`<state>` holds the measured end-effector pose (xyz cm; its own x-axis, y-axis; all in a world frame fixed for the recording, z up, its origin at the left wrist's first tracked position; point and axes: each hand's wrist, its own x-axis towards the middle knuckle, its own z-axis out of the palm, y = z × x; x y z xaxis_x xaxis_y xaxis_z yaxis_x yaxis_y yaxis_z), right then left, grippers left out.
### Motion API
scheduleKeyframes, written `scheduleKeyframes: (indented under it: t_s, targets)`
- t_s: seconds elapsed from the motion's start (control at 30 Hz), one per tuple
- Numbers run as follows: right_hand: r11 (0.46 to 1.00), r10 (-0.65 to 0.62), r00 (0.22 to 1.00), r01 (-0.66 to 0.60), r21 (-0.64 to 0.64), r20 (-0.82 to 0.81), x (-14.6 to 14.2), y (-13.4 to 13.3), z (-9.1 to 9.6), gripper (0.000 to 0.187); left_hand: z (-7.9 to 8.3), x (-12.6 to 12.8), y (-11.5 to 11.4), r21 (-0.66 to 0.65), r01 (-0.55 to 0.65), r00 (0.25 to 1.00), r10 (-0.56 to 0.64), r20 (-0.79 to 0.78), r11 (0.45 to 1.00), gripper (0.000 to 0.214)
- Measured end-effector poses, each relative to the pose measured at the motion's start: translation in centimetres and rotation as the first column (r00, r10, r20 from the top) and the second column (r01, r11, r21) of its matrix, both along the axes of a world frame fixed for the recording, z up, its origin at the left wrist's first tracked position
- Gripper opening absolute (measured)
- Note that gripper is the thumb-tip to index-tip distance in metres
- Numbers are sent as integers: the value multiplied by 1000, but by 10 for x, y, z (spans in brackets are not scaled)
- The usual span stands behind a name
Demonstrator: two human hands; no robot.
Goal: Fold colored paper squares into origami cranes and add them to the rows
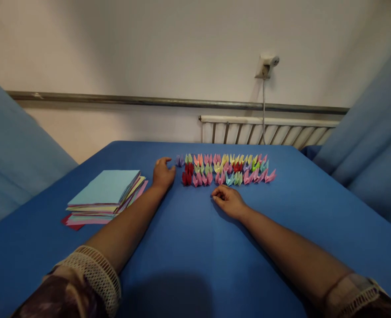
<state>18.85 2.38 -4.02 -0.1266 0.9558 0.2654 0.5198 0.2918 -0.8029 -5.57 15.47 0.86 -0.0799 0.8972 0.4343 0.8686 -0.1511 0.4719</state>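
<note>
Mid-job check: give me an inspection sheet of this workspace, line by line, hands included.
Surface: blue cloth-covered table, flat.
Job's things: small folded coloured paper pieces in tight rows at the far middle; stack of coloured paper sheets, light blue on top, at the left.
Clutter: nothing seen.
Grippers: left hand open, palm down at the rows' left end, by a purple folded piece; right hand curled, resting just in front of the front row; a pinch cannot be told.
Cables: grey cable hangs from a white wall plug towards the white radiator.
Surroundings: pale wall, metal rail, blue curtains on both sides.
</note>
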Motion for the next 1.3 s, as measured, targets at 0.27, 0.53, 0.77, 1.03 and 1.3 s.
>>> scheduleKeyframes:
  t_s: [0.27,0.53,0.77,1.03,1.3]
  targets:
    - [1000,-14,1000,14,-4,-6,-1,-1,1,11,57,-63,-80,109,16,955,17,-295,994,32]
    - [990,95,994,-88,-111,58,-9,-20,6,10,67,-111,-90,-401,-365,853,129,-505,840,51]
    - [1000,2,1000,-2,-29,22,-12,-34,3,9,74,-125,-83,-425,-353,897,172,-408,834,39]
    - [998,65,998,-65,-9,13,-6,-38,7,8,67,-142,-79,-381,-375,890,213,-403,845,33]
    - [996,85,995,-87,-37,-60,-7,-38,8,7,62,-150,-67,-466,-404,909,288,-301,788,28]
